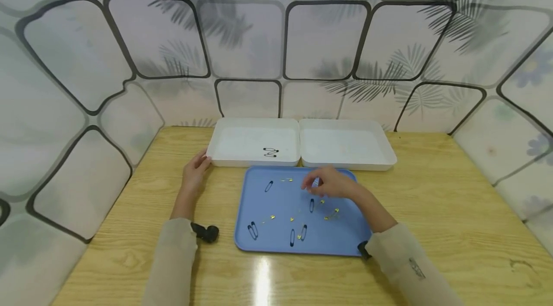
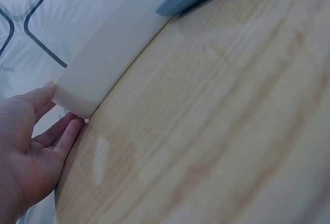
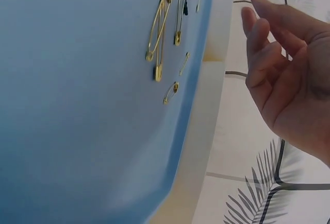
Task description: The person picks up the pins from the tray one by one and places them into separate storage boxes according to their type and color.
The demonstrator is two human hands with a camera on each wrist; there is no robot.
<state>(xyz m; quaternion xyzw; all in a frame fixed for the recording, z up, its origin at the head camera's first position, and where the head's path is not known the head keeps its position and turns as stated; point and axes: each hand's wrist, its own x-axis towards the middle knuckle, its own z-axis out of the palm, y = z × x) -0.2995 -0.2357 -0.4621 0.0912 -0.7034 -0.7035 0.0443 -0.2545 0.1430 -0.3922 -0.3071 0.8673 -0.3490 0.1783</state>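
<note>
My left hand [image 1: 196, 171] rests against the front left corner of the left white tray [image 1: 224, 162], its fingertips [image 2: 77, 123] at the tray's lower edge. Over the blue tray [image 1: 263, 200], my right hand [image 1: 330, 183] hovers with loosely bent fingers and nothing between them. Black safety pins [image 1: 292, 237] and gold safety pins [image 3: 159, 33] lie scattered across the blue tray. One black safety pin [image 1: 312, 205] sits just below the right hand in the head view. Several black safety pins [image 1: 270, 152] lie together inside the left white tray.
A second white tray [image 1: 349, 167] stands right beside the first, behind the blue tray. All rest on a wooden table [image 1: 449, 219], with a patterned backdrop [image 1: 246, 56] behind. Dark wrist devices [image 1: 210, 233] are worn at both sleeves.
</note>
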